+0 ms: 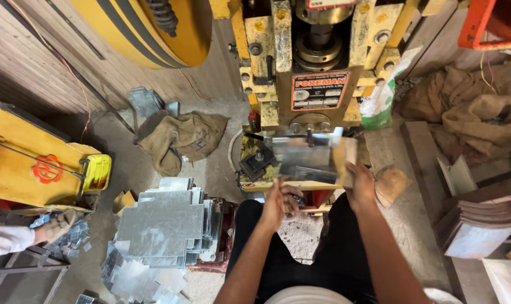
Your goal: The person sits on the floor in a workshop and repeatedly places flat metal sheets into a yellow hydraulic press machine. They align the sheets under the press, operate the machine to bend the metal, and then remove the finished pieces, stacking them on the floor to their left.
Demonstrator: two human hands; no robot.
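Note:
I sit facing a yellow press machine point(317, 62). A blurred metal sheet point(307, 156) lies across the press bed under the ram. My right hand point(359, 180) grips the sheet's right end. My left hand point(280, 204) is at the sheet's lower left corner, fingers curled on its edge. A black die block point(256, 162) sits on the bed to the left of the sheet.
A stack of cut metal sheets point(164, 225) lies on the floor at my left, with scraps below it. Burlap sacks point(179, 138) lie beside the press and at the right. Another person's gloved hand point(55, 225) reaches in at the left edge. Stacked plates point(480, 231) sit at the right.

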